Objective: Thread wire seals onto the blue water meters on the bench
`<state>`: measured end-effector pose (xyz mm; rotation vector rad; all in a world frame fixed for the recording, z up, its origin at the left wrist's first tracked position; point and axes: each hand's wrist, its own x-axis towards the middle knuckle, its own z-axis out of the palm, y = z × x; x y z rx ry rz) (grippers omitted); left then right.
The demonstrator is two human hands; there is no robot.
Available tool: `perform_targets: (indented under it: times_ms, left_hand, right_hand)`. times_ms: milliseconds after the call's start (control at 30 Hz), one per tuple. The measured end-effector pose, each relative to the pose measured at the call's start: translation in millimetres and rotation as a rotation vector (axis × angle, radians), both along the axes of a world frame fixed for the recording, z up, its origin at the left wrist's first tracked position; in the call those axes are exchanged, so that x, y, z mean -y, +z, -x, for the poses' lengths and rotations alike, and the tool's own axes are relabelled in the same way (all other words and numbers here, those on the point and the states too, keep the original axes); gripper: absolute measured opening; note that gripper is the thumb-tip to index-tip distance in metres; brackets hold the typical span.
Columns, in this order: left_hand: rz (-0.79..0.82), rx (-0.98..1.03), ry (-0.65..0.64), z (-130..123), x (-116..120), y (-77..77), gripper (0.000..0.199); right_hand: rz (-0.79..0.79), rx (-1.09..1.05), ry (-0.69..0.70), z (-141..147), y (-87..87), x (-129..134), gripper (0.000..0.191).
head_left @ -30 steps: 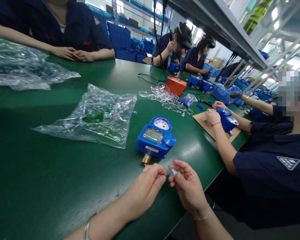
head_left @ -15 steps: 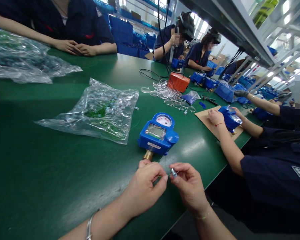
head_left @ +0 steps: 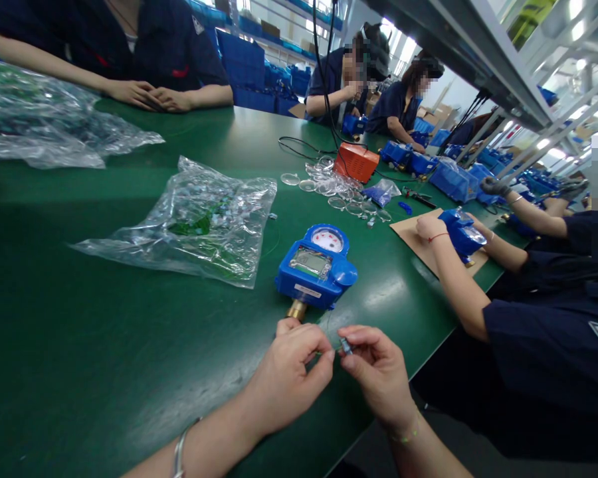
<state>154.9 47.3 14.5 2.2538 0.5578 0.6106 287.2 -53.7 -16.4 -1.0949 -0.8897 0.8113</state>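
Note:
A blue water meter (head_left: 315, 265) with a round dial, a small display and a brass pipe end lies on the green table in front of me. Close below the brass end, my left hand (head_left: 299, 365) pinches the end of a thin wire (head_left: 329, 317) that runs up toward the meter. To its right, my right hand (head_left: 376, 372) holds a small grey-blue wire seal (head_left: 345, 346) between thumb and fingers. The seal is right beside my left fingertips; whether the wire passes through it I cannot tell.
A clear plastic bag (head_left: 214, 219) of small seals lies left of the meter. Behind it are clear plastic rings (head_left: 336, 186), an orange box (head_left: 357, 161) and pliers (head_left: 419, 197). On the right, a co-worker handles another blue meter (head_left: 458, 232) over cardboard (head_left: 403, 232). Another person sits opposite.
The seal has turned slightly in my right fingers. My left hand has hardly moved, and the meter lies in the same place.

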Motion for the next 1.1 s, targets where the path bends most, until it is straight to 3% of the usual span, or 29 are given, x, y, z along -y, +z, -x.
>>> perform_targets:
  times_ms: [267, 400, 533, 633, 767, 900, 1033, 1100]
  left_hand:
    - [0.039, -0.011, -0.039, 1.2, 0.9, -0.3, 0.019]
    - [0.363, -0.009, -0.056, -0.7, -1.2, -4.4, 0.018]
    - [0.731, 0.139, -0.058, -3.7, -2.9, -13.4, 0.021]
    - [0.867, 0.228, -0.106, -5.3, -2.5, -15.1, 0.028]
    - [0.982, 0.195, -0.187, -5.9, -3.6, -10.6, 0.034]
    - [1.052, 0.134, -0.224, -4.9, -8.0, -8.0, 0.025]
    - [1.065, 0.15, -0.129, -4.4, -8.3, -7.1, 0.024]
    - [1.041, 0.151, -0.084, -4.8, -7.0, -6.2, 0.024]
  right_hand:
    - [0.062, 0.221, -0.067, 2.8, -6.7, 5.0, 0.044]
    - [0.097, 0.209, -0.102, 0.6, -8.5, 5.1, 0.055]
    - [0.081, 0.204, -0.092, -1.0, -6.9, 2.7, 0.055]
    - [0.063, 0.232, -0.058, -1.0, -6.9, 1.5, 0.056]
    - [0.052, 0.363, -0.042, -2.7, -6.5, -0.2, 0.057]
    - [0.032, 0.517, -0.096, -4.0, -3.8, -3.8, 0.051]
    - [0.013, 0.699, -0.25, -0.7, -1.1, -4.7, 0.033]
    - [0.022, 0.846, -0.256, 2.1, -1.2, -3.1, 0.019]
